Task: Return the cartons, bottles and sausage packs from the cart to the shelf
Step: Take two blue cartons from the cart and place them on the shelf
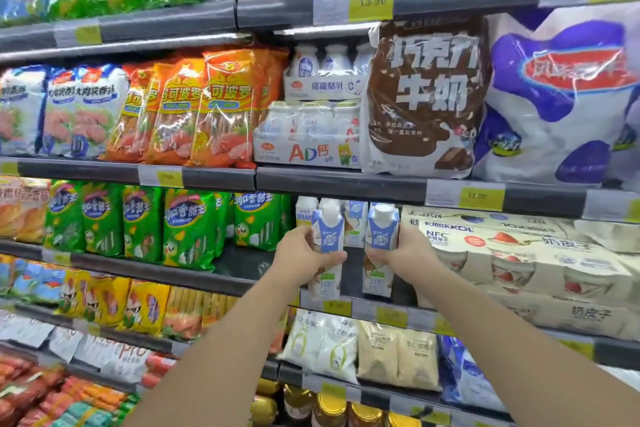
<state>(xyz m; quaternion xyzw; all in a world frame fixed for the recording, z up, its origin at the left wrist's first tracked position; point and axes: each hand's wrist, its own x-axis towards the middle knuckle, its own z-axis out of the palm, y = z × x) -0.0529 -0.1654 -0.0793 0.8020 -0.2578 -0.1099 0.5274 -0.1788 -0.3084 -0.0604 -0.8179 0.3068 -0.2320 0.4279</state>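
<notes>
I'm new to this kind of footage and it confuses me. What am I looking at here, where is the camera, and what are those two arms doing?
There is no machine here: the arms belong to a person, and the single picture comes from a wide-angle camera worn on their head, looking forward and down at the hands. That is why the arms reach in from the bottom edge.

The person faces a shop shelf. The left hand grips one small white-and-blue carton, and the right hand grips a matching carton. Both cartons are upright, held at the front of a shelf where similar cartons stand behind them. Whether they already rest on the shelf I cannot tell.

Beside them on the right lie beige multipacks. To the left hang green sausage packs; above are orange ones and a brown milk bag.
</notes>
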